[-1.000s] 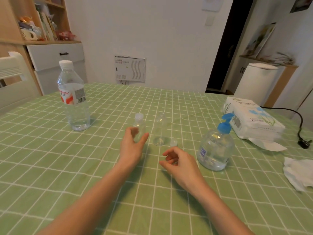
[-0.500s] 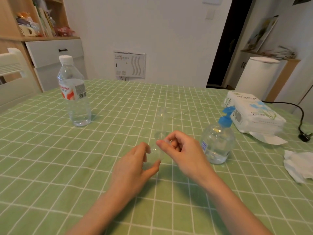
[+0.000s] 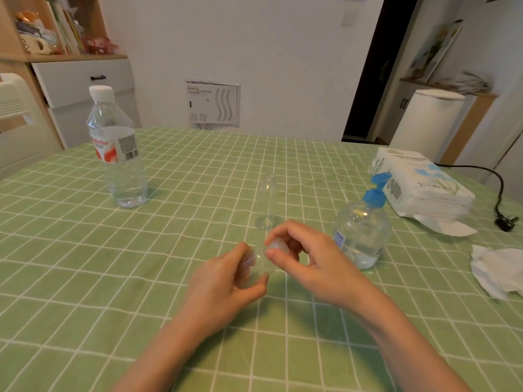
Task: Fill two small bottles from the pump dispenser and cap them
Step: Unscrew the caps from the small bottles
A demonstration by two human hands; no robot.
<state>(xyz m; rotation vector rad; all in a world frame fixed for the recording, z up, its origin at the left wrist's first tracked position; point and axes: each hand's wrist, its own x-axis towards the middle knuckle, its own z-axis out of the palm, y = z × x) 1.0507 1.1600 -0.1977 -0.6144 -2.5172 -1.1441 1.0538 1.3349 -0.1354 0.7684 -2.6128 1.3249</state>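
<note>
**Over the green bench: both hands meet on one small bottle**

Just above the bench (image 3: 85,278), in front of you, your hands come together on a small bottle (image 3: 261,263). It is clear, thin-walled plastic, so transparent that your fingertips show through it. It lies tilted, with its neck towards your right side. Your left hand (image 3: 226,278) curls round the body, thumb on the near side and fingers behind. Your right hand (image 3: 314,264) pinches a small, round, milky-white cap (image 3: 276,246) between thumb and forefinger, right at the bottle's neck. You cannot tell whether the cap is seated on the threads or only touching them.

Beyond your hands the second small bottle (image 3: 266,205) stands upright on the cloth, a slim clear cylinder with a narrow neck. To your right, near that hand, stands the pump dispenser (image 3: 360,236). It has a round, clear, glossy body with a bright blue pump head, a barcode label on its side and a low pool of clear liquid in the bottom.

A smooth green cloth with a white grid covers the bench. Far left stands a ribbed water bottle (image 3: 119,154) with a white screw cap and a red-and-white label. Far right lies a soft tissue pack (image 3: 421,188), and nearer you a crumpled white tissue (image 3: 495,270).
</note>
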